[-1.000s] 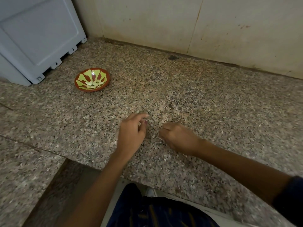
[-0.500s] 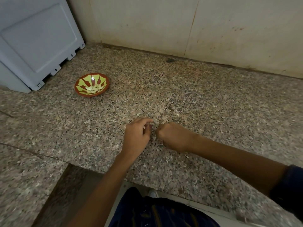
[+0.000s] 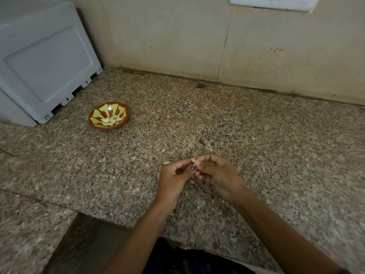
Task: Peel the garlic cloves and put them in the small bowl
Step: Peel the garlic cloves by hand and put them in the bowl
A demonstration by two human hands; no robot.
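A small red bowl (image 3: pixel 109 116) with a green petal pattern sits on the granite counter at the left, holding several pale peeled garlic cloves (image 3: pixel 111 121). My left hand (image 3: pixel 173 179) and my right hand (image 3: pixel 215 175) are raised together just above the counter's middle, fingertips meeting. Between them they pinch one small pale garlic clove (image 3: pixel 194 160), of which only the tip shows. Another pale clove (image 3: pixel 166 163) lies on the counter just beyond my left hand.
A grey plastic appliance (image 3: pixel 43 62) stands at the back left, close behind the bowl. A beige wall (image 3: pixel 217 40) closes the back. The speckled granite counter (image 3: pixel 276 145) has a stepped front edge at lower left, near my body.
Both hands lifted off the counter and came together, now pinching a clove between their fingertips. The camera tilted up, showing more wall.
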